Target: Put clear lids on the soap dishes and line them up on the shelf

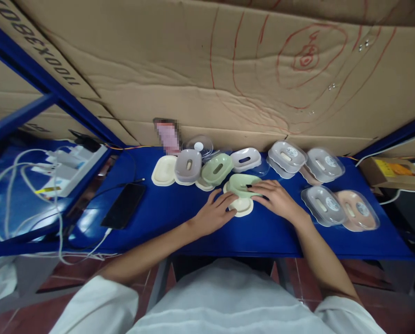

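Note:
A green soap dish tray (240, 182) sits tilted over a cream oval base (242, 207) near the middle of the blue table. My right hand (276, 199) grips the tray's right side, its fingertips close to the slot. On the left, my left hand (214, 214) has bent fingers at the edge where tray and base meet, the thumb against the base. Its exact hold is partly hidden. Just behind stand another green tray (217, 169), a grey-mauve tray (188, 167) on a cream base, and a pale lilac tray (245, 160). A separate cream base (164, 170) lies left of them.
Several lidded soap dishes, including a grey one (323, 205) and a peach one (357, 211), sit at right. A clear lid (201, 144) lies at the back. A black phone (124, 206), cables and a power strip (73, 169) occupy the left; cardboard (179, 74) walls the back.

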`<action>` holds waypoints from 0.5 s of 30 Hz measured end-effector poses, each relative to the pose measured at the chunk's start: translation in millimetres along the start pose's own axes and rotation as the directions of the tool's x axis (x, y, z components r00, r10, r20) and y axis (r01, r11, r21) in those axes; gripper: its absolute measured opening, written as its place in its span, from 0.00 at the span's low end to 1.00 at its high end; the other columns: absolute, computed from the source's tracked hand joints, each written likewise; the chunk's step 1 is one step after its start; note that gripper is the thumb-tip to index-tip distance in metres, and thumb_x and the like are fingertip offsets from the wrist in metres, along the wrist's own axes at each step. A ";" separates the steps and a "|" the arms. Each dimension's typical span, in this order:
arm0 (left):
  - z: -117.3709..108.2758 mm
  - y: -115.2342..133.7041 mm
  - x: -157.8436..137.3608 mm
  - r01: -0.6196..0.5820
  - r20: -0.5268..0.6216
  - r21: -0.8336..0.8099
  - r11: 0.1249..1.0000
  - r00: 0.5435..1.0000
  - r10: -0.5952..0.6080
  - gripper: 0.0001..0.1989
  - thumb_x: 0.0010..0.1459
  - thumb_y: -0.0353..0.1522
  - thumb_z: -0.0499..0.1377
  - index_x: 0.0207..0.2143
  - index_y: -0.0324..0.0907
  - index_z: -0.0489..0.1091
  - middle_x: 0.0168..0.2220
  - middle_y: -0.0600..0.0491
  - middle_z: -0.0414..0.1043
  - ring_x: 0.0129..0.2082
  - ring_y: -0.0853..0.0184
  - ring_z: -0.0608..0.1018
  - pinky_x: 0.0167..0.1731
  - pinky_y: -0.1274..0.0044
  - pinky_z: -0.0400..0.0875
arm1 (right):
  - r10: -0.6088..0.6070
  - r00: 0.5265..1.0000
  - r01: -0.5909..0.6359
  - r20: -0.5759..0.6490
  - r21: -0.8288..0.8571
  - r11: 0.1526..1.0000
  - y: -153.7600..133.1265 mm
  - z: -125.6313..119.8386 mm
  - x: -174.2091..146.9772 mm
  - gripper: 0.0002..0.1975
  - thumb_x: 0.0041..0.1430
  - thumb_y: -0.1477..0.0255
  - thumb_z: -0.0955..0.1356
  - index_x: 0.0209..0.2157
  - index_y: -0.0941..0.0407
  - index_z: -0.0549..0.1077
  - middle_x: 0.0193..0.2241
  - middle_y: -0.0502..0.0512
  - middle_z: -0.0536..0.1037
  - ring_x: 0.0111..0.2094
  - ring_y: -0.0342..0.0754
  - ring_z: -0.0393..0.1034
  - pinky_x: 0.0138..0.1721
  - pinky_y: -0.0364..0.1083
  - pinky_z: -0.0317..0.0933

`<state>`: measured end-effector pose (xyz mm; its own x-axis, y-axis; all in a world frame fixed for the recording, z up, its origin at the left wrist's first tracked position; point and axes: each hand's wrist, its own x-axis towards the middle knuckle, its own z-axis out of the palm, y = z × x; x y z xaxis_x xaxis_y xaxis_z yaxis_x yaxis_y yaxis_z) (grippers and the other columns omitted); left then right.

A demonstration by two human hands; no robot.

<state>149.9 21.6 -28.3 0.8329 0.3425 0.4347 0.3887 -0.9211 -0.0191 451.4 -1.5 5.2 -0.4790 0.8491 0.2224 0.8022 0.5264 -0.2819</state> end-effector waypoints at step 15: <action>1.6 -11.0 24.0 0.036 0.160 -0.071 0.997 0.987 -0.025 0.30 0.69 0.43 0.64 0.67 0.38 0.65 0.59 0.39 0.76 0.58 0.50 0.78 0.62 0.61 0.68 | -0.135 0.980 0.133 0.144 0.024 0.991 -41.4 4.9 7.5 0.24 0.72 0.72 0.70 0.66 0.49 0.71 0.61 0.61 0.78 0.65 0.58 0.71 0.67 0.65 0.59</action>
<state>166.3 40.3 -19.1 0.8754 0.3903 0.2851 0.3900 -0.9188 0.0602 412.8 -16.7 13.9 -0.6292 0.7676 0.1219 0.7224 0.6354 -0.2726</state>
